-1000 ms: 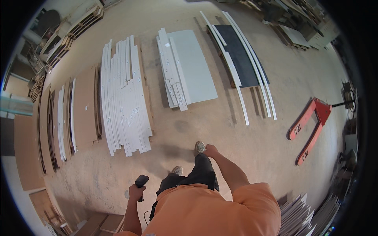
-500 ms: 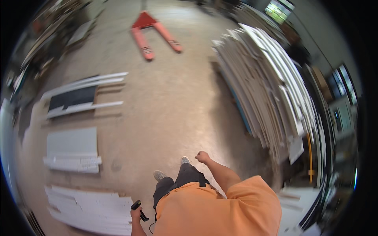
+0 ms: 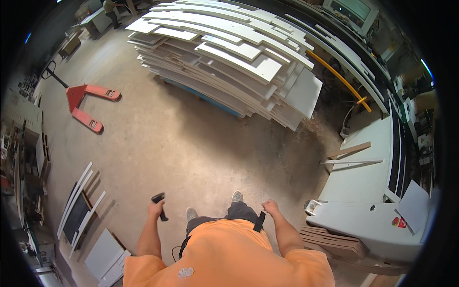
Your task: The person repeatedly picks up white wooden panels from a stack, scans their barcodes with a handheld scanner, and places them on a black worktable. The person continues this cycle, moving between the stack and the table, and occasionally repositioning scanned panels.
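My left hand [image 3: 155, 208] is wrapped round a black handheld barcode scanner [image 3: 158, 197], held out to the left of my body. The scanner's head sticks out above my fist and its handle points down beside it. On the other side, my right hand [image 3: 270, 207] hangs in front of my hip with its fingers curled in and no object showing in them. A black strap [image 3: 259, 222] hangs at my waist close to that hand. Both arms are bent and apart from the boards around me.
A big stack of white boards [image 3: 239, 48] stands ahead on a blue base. A red pallet truck [image 3: 76, 98] is parked far left. Boards and strips [image 3: 79, 210] lie on the floor at left. At right are a white machine [image 3: 354, 217] and stacked brown boards [image 3: 330, 241].
My view has swung to the right: the board stack now lies ahead and the pallet truck far left. My left hand has come up and forward with the scanner.
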Available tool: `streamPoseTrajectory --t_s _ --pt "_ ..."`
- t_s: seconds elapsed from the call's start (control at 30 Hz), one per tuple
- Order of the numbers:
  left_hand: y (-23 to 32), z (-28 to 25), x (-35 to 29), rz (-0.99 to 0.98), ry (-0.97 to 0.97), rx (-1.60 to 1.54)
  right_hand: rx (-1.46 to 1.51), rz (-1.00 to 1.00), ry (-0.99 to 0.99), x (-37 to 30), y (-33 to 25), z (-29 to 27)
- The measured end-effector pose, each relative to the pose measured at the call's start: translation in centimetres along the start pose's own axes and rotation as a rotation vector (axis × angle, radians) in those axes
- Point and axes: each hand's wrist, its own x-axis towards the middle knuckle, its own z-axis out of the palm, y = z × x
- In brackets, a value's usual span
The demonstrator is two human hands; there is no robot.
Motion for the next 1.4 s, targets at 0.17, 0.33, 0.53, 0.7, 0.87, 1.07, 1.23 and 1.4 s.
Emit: streamPoseTrajectory --t_s 0.17,0.33,0.53,0.7,0.87,1.07,1.23,1.4 --pt "28.2 11.5 -9.4 0.56 -0.193 0.237 0.378 0.135 0.239 2.5 4.2 -11.4" --pt "45.0 16.1 -17.8 0.953 -0.405 0.026 0.432 -0.091 0.365 2.1 0.2 -18.4" --pt "57.7 18.1 -20.4 1.132 -0.616 -0.297 0.293 -0.543 0.456 3.7 -19.1 -32.6" --pt "65.5 17.0 -19.8 1.082 -0.707 -0.417 -0.048 -0.984 0.821 4.3 -35.7 -45.2" --pt "71.2 16.8 -18.6 1.025 -0.717 -0.514 -0.375 -1.063 0.913 8.1 -45.0 -53.5" --pt "74.9 18.0 -18.3 0.985 -0.682 -0.624 -0.354 -0.971 0.547 13.1 -48.6 -57.0" --pt "78.1 18.9 -18.5 0.878 -0.639 -0.702 -0.327 -0.9 0.432 13.4 -48.9 -58.1" --pt "82.8 20.3 -18.5 0.826 -0.558 -0.952 -0.318 -0.881 0.597 9.9 -43.5 -60.3"
